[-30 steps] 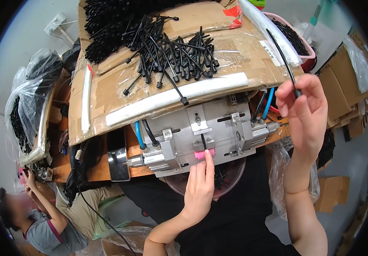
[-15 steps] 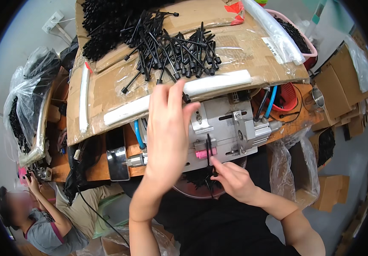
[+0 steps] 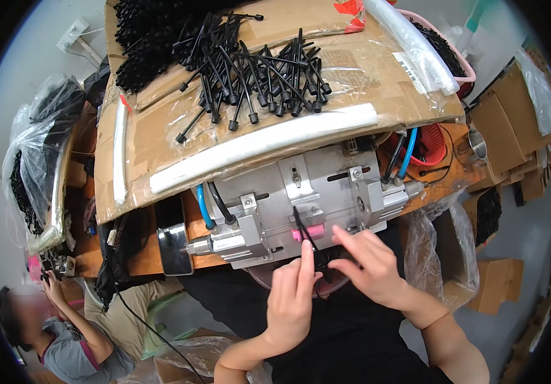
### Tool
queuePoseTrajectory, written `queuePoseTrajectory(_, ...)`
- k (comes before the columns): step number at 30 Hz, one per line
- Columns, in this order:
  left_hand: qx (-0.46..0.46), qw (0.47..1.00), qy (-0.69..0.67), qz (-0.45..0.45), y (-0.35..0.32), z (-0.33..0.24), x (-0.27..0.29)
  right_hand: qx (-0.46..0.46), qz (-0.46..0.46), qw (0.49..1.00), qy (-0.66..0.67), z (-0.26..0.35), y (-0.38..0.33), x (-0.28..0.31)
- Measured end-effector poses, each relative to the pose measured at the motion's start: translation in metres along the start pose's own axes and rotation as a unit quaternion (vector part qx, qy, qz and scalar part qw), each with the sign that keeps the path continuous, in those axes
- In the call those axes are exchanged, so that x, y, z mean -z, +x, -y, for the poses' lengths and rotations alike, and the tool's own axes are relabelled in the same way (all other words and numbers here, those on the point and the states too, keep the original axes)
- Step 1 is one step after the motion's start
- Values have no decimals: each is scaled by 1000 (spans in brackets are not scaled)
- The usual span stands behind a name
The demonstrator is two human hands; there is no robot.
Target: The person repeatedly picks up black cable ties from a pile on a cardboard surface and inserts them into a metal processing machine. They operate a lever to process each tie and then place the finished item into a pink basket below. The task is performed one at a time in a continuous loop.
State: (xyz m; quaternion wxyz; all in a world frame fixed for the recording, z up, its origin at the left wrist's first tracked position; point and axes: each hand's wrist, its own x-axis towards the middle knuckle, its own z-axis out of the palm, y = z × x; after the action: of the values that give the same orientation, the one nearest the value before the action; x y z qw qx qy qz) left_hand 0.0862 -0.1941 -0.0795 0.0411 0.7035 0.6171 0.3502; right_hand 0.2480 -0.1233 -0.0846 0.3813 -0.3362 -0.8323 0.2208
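Two thin black rods [image 3: 303,225] form a narrow V over a small pink block [image 3: 308,232] on the metal fixture [image 3: 272,185]. Touching or nearly touching their lower end is the outstretched index finger of my left hand [image 3: 290,304]. Its other fingers curl inward, and whatever they hold is hidden. To the right of the rods hovers my right hand [image 3: 374,269], thumb and index finger apart, nothing visible between them. Above the fixture, a loose pile of capped black rods [image 3: 266,77] lies on a cardboard sheet [image 3: 346,77].
Metal cylinders [image 3: 227,243] with blue and black hoses flank the fixture. A phone-like black slab [image 3: 175,240] lies at left. A red basket [image 3: 432,144] and plastic-lined box [image 3: 441,256] stand at right. A bowl [image 3: 259,278] sits under the fixture's front edge. Another person [image 3: 74,339] works at lower left.
My left hand has come down from the rod pile to the pink block, and one rod at the pile's near edge is gone. My right hand has let go of the black rods and drawn right.
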Motion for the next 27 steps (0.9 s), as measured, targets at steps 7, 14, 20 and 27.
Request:
queuePoseTrajectory(7, -15, 993, 58, 99, 4, 4, -24, -47, -62, 997, -4, 2, 3, 16)
queuePoseTrajectory(14, -4, 994, 12, 112, 14, 6, -9, -30, -64, 997, -9, 5, 18, 27)
queuePoseTrajectory(20, -44, 991, 94, -86, 134, 41, 38, 156, -163, 963, -149, -22, 145, 42)
queuePoseTrajectory(27, -5, 991, -33, 128, 196, 85, 68, 175, -18, 884, -432, -64, 262, 34)
